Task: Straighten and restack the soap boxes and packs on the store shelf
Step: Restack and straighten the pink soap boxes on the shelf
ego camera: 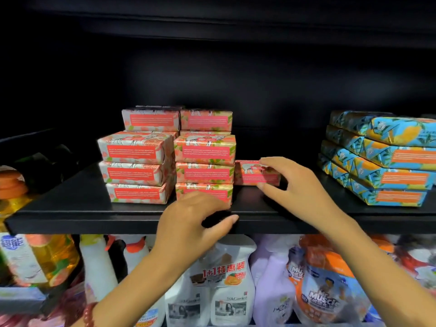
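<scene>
1. Head view. A black shelf (82,215) carries the soap. The centre stack (205,172) of pink soap boxes, three high at its front, is the landmark for all positions below.
2. The left stack (136,169) of pink boxes, also three high, stands just left of the centre stack with a narrow gap between them. Its top box sits slightly out of line with the two beneath.
3. The back rows (177,120) stand directly behind the centre stack and the left stack and rise one box higher.
4. A single pink box (253,175) lies flat on the shelf just right of the centre stack, set further back than the stack's front face.
5. The right hand (295,182) holds the single pink box. Its fingers (271,161) lie over the top edge and the thumb is at the lower front edge, a narrow grip across the box.
6. The left hand (188,223) is in front of the centre stack. Its bent fingers (212,200) rest against the bottom box, the thumb is spread wide over the shelf's front edge, and the hand encloses nothing.
7. The blue-and-orange packs (389,171) stand well right of the centre stack, four high and fanned askew.
8. White bottles (226,291) and a refill pouch (325,296) stand on the level below the centre stack.
</scene>
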Available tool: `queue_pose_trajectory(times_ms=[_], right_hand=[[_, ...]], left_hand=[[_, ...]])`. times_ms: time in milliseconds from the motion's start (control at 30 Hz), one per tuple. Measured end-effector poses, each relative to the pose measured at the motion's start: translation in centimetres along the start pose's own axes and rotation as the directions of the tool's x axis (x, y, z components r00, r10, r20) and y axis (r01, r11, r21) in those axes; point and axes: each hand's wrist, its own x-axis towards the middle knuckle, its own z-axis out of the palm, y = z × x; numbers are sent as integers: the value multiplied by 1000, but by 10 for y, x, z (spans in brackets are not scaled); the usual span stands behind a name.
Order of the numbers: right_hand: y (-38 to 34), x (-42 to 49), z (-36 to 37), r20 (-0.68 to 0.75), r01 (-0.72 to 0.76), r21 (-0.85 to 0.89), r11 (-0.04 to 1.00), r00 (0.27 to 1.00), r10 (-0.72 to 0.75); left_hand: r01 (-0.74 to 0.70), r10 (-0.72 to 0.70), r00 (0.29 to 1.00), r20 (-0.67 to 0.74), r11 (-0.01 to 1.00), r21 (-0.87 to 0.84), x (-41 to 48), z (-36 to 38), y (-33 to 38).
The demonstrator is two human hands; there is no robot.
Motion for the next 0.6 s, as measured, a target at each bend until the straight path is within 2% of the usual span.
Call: queue_pose_trajectory(times_ms=[67, 133, 300, 433, 467, 600], right_hand=[[8, 8, 3, 132, -26, -133, 991, 990, 44], [12, 9, 7, 172, -16, -161, 987, 984, 44], [9, -1, 2, 30, 9, -168, 986, 1000, -4], [4, -7, -9, -67, -14, -11, 1000, 998, 13], [3, -7, -11, -35, -32, -16, 999, 999, 32], [5, -5, -15, 245, -61, -99, 993, 966, 84]], left_hand=[[16, -16, 1000, 0, 1000, 0, 0, 1, 0], [28, -28, 1000, -9, 1000, -8, 1, 1, 0], [33, -33, 999, -14, 999, 2, 1, 1, 1], [51, -51, 999, -15, 999, 6, 1, 2, 1], [52, -52, 999, -13, 999, 5, 1, 2, 2], [38, -38, 999, -11, 999, 9, 2, 2, 1]])
